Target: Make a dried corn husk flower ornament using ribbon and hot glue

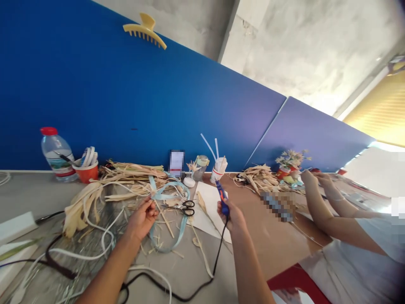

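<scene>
My right hand (232, 213) is wrapped round a blue hot glue gun (222, 199) with orange marks. Its nozzle points up and away, and a black cord trails from its lower end. Left of it, my left hand (144, 217) is closed in a pinch over the table. A small pale piece of dried husk (153, 195) seems to show at its fingertips, though its shape is unclear. Black-handled scissors (188, 207) lie between the hands, beside a light blue ribbon (182, 230). Under the glue gun lies a white sheet (202, 221) with a dried husk strip on it.
Dried husks (136, 171) are heaped along the blue partition (142, 105). A water bottle (58, 156), a red cup (87, 171), a phone (176, 162) and a cup of sticks (218, 171) stand behind. White cables (106, 245) cross the left. Another person's arms (322, 207) are at right.
</scene>
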The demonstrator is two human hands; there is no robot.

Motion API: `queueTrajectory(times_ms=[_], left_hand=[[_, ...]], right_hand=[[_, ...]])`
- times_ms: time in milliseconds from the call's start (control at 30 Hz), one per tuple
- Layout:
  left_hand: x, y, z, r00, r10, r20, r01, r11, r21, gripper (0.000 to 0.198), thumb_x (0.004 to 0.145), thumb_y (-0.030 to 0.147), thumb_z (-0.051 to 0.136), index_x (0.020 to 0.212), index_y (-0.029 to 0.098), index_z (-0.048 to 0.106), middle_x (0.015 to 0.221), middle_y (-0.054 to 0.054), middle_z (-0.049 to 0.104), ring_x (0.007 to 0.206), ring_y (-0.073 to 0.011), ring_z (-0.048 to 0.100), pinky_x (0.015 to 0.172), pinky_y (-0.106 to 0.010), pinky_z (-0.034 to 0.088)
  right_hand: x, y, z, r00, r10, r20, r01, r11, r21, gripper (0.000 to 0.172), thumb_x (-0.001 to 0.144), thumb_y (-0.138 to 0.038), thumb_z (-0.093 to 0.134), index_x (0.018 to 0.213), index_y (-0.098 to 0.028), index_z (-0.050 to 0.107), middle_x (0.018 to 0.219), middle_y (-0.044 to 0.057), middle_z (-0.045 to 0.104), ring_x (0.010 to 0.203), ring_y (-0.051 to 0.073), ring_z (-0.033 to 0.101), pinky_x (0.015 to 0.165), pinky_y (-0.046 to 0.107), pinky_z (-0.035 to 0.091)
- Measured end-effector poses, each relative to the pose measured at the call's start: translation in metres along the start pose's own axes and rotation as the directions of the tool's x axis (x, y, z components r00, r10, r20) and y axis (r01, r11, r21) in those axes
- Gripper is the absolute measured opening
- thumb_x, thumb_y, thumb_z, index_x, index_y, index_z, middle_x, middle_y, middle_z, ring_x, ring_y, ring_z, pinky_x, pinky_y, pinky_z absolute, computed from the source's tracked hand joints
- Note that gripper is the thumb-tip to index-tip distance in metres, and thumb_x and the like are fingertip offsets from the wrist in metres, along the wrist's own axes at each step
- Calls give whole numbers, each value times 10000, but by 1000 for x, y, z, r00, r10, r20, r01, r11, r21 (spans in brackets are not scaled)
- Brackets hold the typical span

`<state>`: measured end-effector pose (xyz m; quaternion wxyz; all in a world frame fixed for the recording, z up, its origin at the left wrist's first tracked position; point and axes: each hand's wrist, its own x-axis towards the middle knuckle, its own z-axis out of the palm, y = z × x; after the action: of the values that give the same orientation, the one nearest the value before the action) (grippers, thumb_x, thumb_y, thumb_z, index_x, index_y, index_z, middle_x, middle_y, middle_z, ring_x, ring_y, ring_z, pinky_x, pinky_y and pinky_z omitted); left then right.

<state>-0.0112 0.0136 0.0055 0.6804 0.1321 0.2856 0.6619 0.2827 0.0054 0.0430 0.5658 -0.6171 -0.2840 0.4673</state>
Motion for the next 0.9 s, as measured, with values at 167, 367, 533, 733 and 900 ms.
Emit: queueTrajectory(times_ms=[167,367,533,733,900], left_hand=[[-2,0,0,1000,-8,-3,8,1000,-23,126,726,58,614,778,169,588,533,48,530,370,-38,391,436,-179,380],[-4,1,1,1000,-21,-9,21,999,-42,117,750,54,603,776,162,569,534,55,514,369,-35,387,453,-188,387],[-6,3,2,999,-20,-30,19,998,-52,127,745,60,618,775,165,554,531,65,500,365,-32,375,435,-173,355],[-6,1,2,999,-26,-29,25,998,-49,123,758,63,610,784,163,544,528,75,476,362,-28,352,437,-179,349],[-5,1,1,999,-36,-9,36,998,-58,152,752,66,624,766,170,515,514,92,440,354,-26,329,441,-182,350]], right_hand=[[-26,-28,18,920,-102,378,-176,755,631,97,767,-233,622,799,-183,545,676,-25,564,462,53,461,427,162,422],[-49,-32,68,765,-94,638,-362,756,545,224,810,-350,587,917,-156,618,638,-41,454,467,60,389,470,193,407],[-45,-17,93,775,-60,630,-312,830,462,283,785,-479,559,765,-198,582,598,-33,420,504,109,425,480,243,418],[-34,6,99,862,-116,493,-110,907,407,235,661,-363,670,753,-173,566,696,2,576,497,90,469,456,222,385],[-40,21,105,848,-215,484,128,970,206,300,700,-381,619,891,-151,586,782,37,642,454,81,491,452,220,369]])
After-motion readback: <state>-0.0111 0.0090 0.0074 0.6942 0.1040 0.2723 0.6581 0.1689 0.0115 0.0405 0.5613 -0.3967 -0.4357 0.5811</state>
